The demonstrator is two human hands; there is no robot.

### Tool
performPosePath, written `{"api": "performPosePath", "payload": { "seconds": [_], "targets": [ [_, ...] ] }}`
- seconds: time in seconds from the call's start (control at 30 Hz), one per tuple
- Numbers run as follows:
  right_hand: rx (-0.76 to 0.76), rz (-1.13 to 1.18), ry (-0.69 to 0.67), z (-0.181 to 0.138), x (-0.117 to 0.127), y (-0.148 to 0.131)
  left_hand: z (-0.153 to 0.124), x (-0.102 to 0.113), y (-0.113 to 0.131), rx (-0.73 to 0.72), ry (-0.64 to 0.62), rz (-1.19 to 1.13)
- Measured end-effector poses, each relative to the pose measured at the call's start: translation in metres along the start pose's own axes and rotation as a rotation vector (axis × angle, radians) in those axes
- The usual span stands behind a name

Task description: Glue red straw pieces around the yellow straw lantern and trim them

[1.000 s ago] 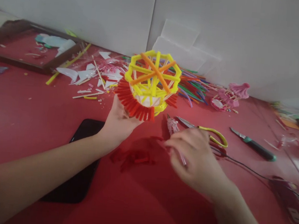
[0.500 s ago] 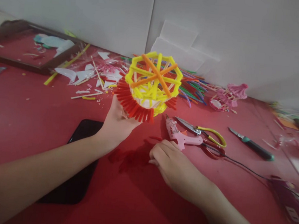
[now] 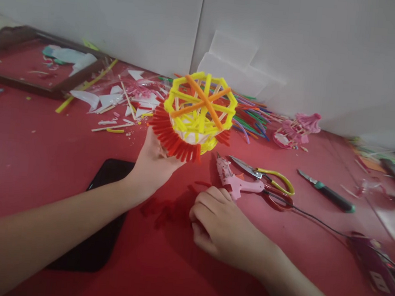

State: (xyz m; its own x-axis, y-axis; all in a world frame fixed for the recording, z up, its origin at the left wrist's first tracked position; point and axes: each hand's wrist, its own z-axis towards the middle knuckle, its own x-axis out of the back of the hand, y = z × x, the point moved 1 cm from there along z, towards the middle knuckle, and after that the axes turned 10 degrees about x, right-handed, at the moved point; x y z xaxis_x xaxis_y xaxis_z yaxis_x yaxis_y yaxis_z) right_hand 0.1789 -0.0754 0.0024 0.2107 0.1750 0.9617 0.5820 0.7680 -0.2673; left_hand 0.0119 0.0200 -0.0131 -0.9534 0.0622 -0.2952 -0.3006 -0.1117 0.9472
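My left hand [image 3: 152,164] holds up a round straw model [image 3: 196,115]: a yellow cage with orange cross spokes and a fringe of short red straw pieces around its lower rim. My right hand [image 3: 220,224] rests low on the red table [image 3: 26,150], fingers curled at a small heap of red straw pieces [image 3: 167,209]. Whether the fingers have caught a piece I cannot see. A pink glue gun [image 3: 238,180] lies just beyond the right hand.
Yellow-handled scissors [image 3: 268,175] and a green-handled knife [image 3: 326,192] lie right of the glue gun. A black phone [image 3: 101,222] lies under my left forearm. Coloured straws [image 3: 253,114], white scraps [image 3: 114,100], a pink straw model [image 3: 297,129] and a power strip [image 3: 376,267] lie around.
My right hand has let go of the pink glue gun, which now lies on the table, and has moved left and down to the heap of red straw pieces.
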Motion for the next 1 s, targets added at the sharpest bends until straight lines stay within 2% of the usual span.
{"api": "performPosePath", "payload": {
  "seconds": [0.1, 0.23, 0.43, 0.53, 0.8, 0.9, 1.0],
  "targets": [
    [0.041, -0.061, 0.031, 0.0, -0.003, 0.002, 0.001, 0.001, -0.001, -0.015, 0.001, 0.001],
    [0.033, -0.033, 0.106, -0.007, 0.001, 0.011, 0.001, 0.003, -0.001, 0.0, -0.004, -0.032],
    [0.106, 0.026, 0.412, -0.016, 0.013, 0.023, -0.001, 0.0, 0.002, -0.018, 0.006, 0.006],
    [0.062, -0.053, 0.594, -0.017, 0.019, 0.022, -0.003, 0.001, 0.0, 0.001, -0.032, 0.033],
    [-0.12, -0.228, 0.964, -0.014, 0.026, 0.012, -0.004, 0.006, -0.015, 0.089, -0.128, 0.029],
    [-0.153, -0.231, 1.035, -0.008, 0.026, 0.008, -0.004, 0.003, -0.016, 0.134, -0.171, 0.019],
    [-0.18, -0.24, 1.044, -0.004, 0.026, 0.006, -0.005, -0.002, -0.012, 0.151, -0.197, -0.008]
  ]
}}
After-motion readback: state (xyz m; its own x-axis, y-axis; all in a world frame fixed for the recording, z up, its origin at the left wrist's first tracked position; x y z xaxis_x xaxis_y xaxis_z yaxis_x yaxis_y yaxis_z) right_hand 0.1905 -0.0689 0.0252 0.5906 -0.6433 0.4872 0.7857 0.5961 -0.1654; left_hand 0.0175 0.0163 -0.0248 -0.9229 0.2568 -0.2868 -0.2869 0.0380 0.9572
